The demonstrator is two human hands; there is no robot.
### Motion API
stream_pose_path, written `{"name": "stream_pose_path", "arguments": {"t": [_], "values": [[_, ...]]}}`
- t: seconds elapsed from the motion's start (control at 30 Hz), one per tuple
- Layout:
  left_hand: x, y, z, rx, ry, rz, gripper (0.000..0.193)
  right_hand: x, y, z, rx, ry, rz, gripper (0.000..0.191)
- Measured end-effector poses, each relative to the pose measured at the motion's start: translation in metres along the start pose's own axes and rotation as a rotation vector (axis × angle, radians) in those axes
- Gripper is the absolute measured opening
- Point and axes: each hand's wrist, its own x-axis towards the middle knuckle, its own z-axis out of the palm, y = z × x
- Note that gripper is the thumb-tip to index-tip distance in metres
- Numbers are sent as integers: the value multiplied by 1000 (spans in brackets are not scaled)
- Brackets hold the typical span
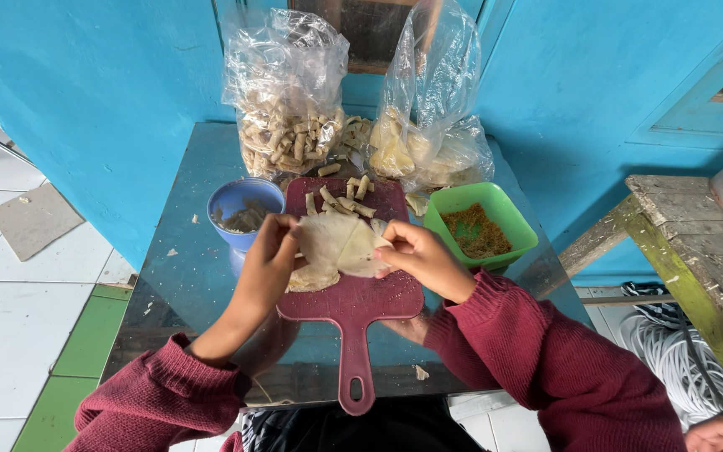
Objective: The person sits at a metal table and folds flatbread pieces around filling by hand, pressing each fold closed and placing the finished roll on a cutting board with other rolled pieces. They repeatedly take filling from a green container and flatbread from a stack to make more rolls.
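Note:
My left hand (265, 259) and my right hand (420, 255) together hold a thin pale wrapper sheet (340, 243) above a dark red cutting board (353, 293). The left hand pinches the sheet's left edge, the right hand its right edge. More pale sheets (311, 279) lie stacked on the board under it. Several small rolled pieces (345, 199) rest at the board's far end. Both arms wear dark red knitted sleeves.
A blue bowl (243, 213) stands left of the board and a green tub of brown filling (479, 226) right of it. Two clear plastic bags, one of rolls (286, 125) and one of sheets (428, 142), stand behind. A wooden bench (696, 268) is to the right, a blue wall behind.

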Motion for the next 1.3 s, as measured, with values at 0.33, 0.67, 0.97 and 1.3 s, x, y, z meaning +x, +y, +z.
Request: {"name": "stream_pose_path", "arguments": {"t": [0.33,0.67,0.97,1.3], "values": [[-6,7,-7,600,26,137,21,-13,-20,-17,-143,1,99,39],[-13,19,-5,1031,81,199,22,-16,-22,15,-433,63,148,37],[-42,45,23,1691,127,797,42,-33,-39,28,-1062,164,-109,28],[-59,31,45,1175,-452,799,27,-32,-84,-75,-1332,377,-222,8]]}}
